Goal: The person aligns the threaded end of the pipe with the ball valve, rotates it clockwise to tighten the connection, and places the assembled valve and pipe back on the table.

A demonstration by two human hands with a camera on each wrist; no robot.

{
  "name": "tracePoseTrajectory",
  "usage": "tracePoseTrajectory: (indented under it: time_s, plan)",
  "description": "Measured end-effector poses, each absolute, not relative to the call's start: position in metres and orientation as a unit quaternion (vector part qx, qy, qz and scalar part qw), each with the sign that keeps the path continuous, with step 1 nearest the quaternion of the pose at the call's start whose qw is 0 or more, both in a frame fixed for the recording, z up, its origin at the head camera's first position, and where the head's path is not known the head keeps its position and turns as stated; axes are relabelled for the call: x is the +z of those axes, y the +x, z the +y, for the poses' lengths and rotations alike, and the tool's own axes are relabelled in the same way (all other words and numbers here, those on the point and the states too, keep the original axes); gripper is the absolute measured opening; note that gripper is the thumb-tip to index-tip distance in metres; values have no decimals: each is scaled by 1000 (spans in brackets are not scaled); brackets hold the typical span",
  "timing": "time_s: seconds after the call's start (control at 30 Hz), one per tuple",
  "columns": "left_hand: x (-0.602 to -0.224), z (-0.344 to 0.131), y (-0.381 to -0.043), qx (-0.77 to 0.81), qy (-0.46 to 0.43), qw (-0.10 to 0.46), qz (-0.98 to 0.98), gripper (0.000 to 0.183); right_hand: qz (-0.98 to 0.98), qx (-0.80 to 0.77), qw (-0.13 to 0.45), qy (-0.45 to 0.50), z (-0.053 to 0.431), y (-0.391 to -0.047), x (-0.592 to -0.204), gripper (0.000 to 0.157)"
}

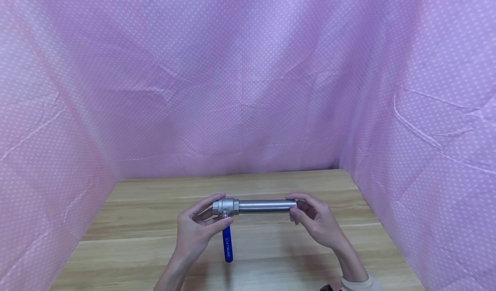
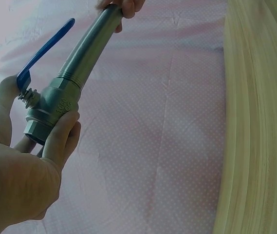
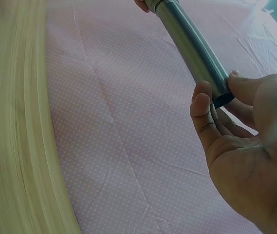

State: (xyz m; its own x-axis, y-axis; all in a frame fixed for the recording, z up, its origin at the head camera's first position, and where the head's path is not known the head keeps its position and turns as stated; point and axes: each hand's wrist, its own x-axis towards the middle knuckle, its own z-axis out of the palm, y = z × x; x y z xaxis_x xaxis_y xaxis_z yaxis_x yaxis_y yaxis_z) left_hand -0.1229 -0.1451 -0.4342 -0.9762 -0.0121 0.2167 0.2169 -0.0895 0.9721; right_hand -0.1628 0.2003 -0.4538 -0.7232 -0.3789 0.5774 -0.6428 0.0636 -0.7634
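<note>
Holding it level now, both hands at work, and the metal valve (image 1: 226, 205) sits low in my head view, between six and seven o'clock. My left hand (image 1: 195, 230) has it from the nine o'clock side, fingers curled and parted just as far as the valve body is thick: thumb on the near side by the handle's stem, forefinger over the far side. Out from the valve towards three o'clock runs the steel pipe (image 1: 267, 206), meeting the hexagonal collar (image 1: 236, 206), and the left wrist view gives us a band of thread (image 2: 70, 78) right at that joint! At the pipe's three o'clock end, my right hand (image 1: 317, 222) has the tip in a pinch, thumb and fingers only a pipe's thickness apart, the dark mouth (image 3: 224, 100) showing just past them.

Down towards six o'clock points the blue handle (image 1: 227, 246), its white lettering too small to read. Raised characters stand on the valve body too. All of this is up over the wooden worktop (image 1: 128, 239), soft shadows beneath, and the pink dotted cloth (image 1: 240, 88) rises from ten o'clock round through twelve to two. Near five o'clock, a pale cuff (image 1: 360, 284) rings my right wrist.
</note>
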Motion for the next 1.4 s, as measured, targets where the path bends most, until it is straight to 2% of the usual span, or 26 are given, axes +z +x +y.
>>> tracePoseTrajectory:
  time_s: [0.3, 0.67, 0.93, 1.27, 1.4]
  plan:
    - [-436, -145, -123, -736, -75, 76, -669, 66, -692, 603, 111, 382, 199, -162, -453, 48]
    - [-436, -145, -123, -733, -75, 80, -671, 65, -718, 576, 135, 367, 199, -163, -454, 43]
    - [-436, -145, -124, -735, -72, 79, -669, 65, -743, 572, 117, 326, 200, -162, -453, 36]
    - [-435, -144, -124, -729, -71, 85, -675, 63, -723, 583, 121, 352, 200, -165, -455, 44]
    - [-436, -144, -125, -729, -70, 84, -676, 63, -723, 583, 113, 354, 199, -164, -453, 43]
